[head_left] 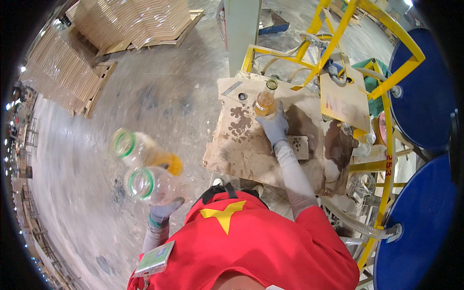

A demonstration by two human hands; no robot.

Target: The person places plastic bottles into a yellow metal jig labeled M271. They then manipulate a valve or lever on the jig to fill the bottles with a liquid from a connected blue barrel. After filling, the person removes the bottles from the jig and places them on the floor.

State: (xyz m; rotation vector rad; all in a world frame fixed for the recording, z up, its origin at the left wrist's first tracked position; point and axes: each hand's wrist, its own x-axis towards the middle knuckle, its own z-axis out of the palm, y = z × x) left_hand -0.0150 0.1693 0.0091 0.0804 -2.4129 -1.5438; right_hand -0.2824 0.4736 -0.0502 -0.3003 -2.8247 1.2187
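My right hand (274, 124), in a grey glove, is closed round the lower part of a clear bottle (265, 101) with amber liquid in it. That bottle stands upright over the stained cardboard-topped table, its open mouth facing up. Off to the left, my gloved left hand (166, 209) is closed at the near side of a clear wide-mouthed jar (159, 186) with a green rim. Against that jar is a second clear jar (145, 152), also green-rimmed, with orange-yellow at its lower end. How the second jar is held is hidden.
Dark wet patches mark the tabletop (227, 157), which also bears a small dark ring (242, 96). A yellow metal frame (386, 159) with hoses rises at the right, beside large blue drums (419, 232). Wrapped stacks on pallets (60, 72) stand far left, and a pillar (243, 34) behind the table.
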